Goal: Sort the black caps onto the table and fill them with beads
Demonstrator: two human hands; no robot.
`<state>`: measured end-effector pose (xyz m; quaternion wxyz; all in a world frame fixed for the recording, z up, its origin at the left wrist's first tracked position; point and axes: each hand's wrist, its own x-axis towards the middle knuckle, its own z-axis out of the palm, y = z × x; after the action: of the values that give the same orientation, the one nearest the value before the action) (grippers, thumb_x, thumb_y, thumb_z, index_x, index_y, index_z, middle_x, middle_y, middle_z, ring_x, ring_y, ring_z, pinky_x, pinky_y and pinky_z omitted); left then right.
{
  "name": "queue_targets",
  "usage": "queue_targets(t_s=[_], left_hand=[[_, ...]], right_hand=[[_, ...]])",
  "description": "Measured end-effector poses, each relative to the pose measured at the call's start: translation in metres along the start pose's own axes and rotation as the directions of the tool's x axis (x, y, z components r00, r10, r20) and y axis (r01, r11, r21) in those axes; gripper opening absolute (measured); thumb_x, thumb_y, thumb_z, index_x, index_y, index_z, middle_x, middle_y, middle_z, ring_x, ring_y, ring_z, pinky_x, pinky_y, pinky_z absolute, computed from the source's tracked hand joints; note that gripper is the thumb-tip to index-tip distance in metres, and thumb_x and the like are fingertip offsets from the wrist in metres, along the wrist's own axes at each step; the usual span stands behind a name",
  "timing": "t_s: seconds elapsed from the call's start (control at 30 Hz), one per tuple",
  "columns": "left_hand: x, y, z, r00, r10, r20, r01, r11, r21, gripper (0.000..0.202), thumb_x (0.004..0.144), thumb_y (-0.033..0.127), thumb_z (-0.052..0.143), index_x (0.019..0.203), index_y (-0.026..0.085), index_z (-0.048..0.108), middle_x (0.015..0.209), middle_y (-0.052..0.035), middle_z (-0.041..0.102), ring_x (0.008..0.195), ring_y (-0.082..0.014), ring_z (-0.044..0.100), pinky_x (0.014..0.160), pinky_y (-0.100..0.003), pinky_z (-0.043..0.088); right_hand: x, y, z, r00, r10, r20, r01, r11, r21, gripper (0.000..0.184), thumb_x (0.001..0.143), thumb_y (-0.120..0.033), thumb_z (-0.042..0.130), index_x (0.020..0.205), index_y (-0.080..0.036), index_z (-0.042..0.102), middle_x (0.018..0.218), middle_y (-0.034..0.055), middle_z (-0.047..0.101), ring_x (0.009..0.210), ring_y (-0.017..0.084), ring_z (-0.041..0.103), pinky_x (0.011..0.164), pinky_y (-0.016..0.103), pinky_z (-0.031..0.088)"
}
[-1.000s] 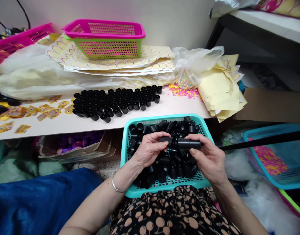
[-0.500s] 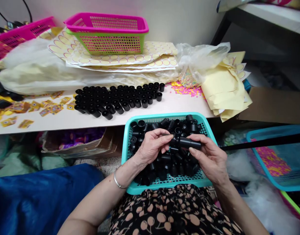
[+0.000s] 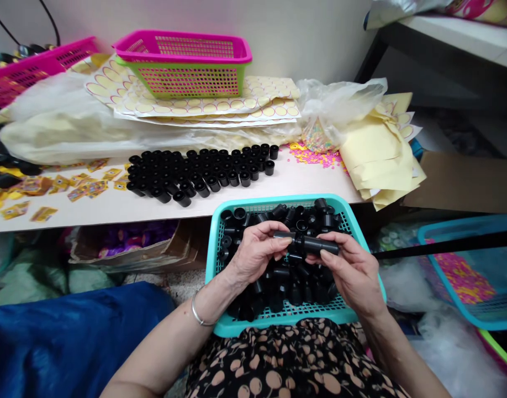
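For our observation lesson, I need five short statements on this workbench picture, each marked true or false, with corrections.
1. The left hand and right hand hold black tubular parts above the turquoise basket. True.
2. A bracelet circles the right wrist. False: the silver bracelet is on the left.
3. The pink basket sits inside the green basket. True.
4. The short cylinders stand in a box. False: the short black cylinders stand on the tabletop.
5. Yellow paper lies right of those cylinders. True.
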<state>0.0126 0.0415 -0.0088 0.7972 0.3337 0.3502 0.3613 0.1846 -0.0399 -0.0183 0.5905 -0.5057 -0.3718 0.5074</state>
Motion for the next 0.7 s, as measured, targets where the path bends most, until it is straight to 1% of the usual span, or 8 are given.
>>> queue_targets(t_s=[0.1,0.2,0.33,0.4,0.47,0.53,0.6,0.7], left_hand=[[0.000,0.000,-0.001,1.000,0.024,0.005,-0.024,0.999,0.029,0.027,0.062,0.023,0.079,0.083,0.012,0.066,0.063,0.0009,0.058,0.050,-0.0053,0.050,0.045,-0.017,0.035],[0.000,0.000,-0.003,0.996,0.081,0.043,-0.085,0.993,0.087,0.027,0.063,0.022,0.078,0.084,0.011,0.066,0.061,0.0007,0.058,0.049,-0.0061,0.051,0.045,-0.017,0.037],[-0.003,-0.002,-0.003,0.992,0.039,0.117,-0.054,0.990,0.131,0.026,0.065,0.023,0.077,0.084,0.011,0.066,0.059,-0.0007,0.061,0.047,-0.0087,0.054,0.042,-0.018,0.039],[-0.005,-0.002,-0.002,0.991,0.026,0.134,-0.049,0.984,0.170,0.025,0.066,0.024,0.076,0.085,0.011,0.066,0.058,-0.0004,0.061,0.047,-0.0084,0.054,0.042,-0.018,0.040],[-0.005,-0.002,-0.002,0.988,0.035,0.151,-0.067,0.976,0.208,0.025,0.067,0.022,0.076,0.088,0.012,0.067,0.061,0.0001,0.062,0.048,-0.0070,0.053,0.047,-0.018,0.042],[-0.004,0.001,-0.002,0.979,0.014,0.201,-0.064,0.968,0.243,0.031,0.064,0.019,0.077,0.093,0.013,0.068,0.071,-0.0010,0.065,0.057,-0.0080,0.056,0.057,-0.020,0.047],[-0.003,0.006,-0.004,0.967,-0.010,0.256,-0.070,0.952,0.299,0.038,0.059,0.017,0.080,0.095,0.015,0.070,0.082,-0.0023,0.067,0.070,-0.0120,0.060,0.067,-0.023,0.049],[0.000,0.012,-0.007,0.950,-0.034,0.310,-0.096,0.913,0.396,0.043,0.056,0.017,0.082,0.097,0.018,0.070,0.093,-0.0036,0.068,0.087,-0.0184,0.061,0.078,-0.028,0.049]], right_hand=[[-0.001,0.000,-0.002,0.998,-0.055,0.010,0.056,0.994,-0.090,0.026,0.083,-0.025,0.063,0.108,-0.021,0.058,0.098,0.0035,0.067,0.076,0.017,0.068,0.074,0.033,0.059],[-0.002,-0.003,-0.005,0.991,-0.130,0.034,0.135,0.973,-0.189,0.026,0.082,-0.024,0.064,0.107,-0.022,0.059,0.103,0.0036,0.065,0.080,0.017,0.068,0.074,0.030,0.058],[-0.004,-0.005,-0.002,0.995,-0.071,0.070,0.083,0.980,-0.183,0.026,0.083,-0.024,0.063,0.107,-0.022,0.057,0.085,0.0010,0.067,0.067,0.015,0.067,0.064,0.029,0.058],[-0.004,-0.005,0.004,0.992,-0.077,0.097,0.098,0.965,-0.245,0.024,0.083,-0.025,0.063,0.106,-0.021,0.057,0.081,0.0012,0.066,0.065,0.015,0.066,0.062,0.028,0.058],[-0.003,-0.006,0.009,0.977,-0.144,0.160,0.195,0.905,-0.379,0.022,0.082,-0.025,0.063,0.104,-0.021,0.059,0.086,0.0028,0.064,0.068,0.014,0.063,0.064,0.027,0.056],[0.000,-0.008,0.013,0.950,-0.210,0.232,0.299,0.827,-0.477,0.021,0.083,-0.023,0.061,0.103,-0.022,0.060,0.092,0.0041,0.062,0.074,0.014,0.061,0.067,0.026,0.054],[0.003,-0.010,0.014,0.926,-0.252,0.283,0.368,0.777,-0.511,0.023,0.084,-0.022,0.060,0.107,-0.022,0.060,0.099,0.0053,0.062,0.084,0.016,0.061,0.073,0.028,0.054],[0.005,-0.010,0.010,0.899,-0.286,0.333,0.431,0.718,-0.547,0.037,0.085,-0.022,0.058,0.122,-0.024,0.055,0.114,0.0070,0.061,0.104,0.021,0.059,0.090,0.034,0.051]])
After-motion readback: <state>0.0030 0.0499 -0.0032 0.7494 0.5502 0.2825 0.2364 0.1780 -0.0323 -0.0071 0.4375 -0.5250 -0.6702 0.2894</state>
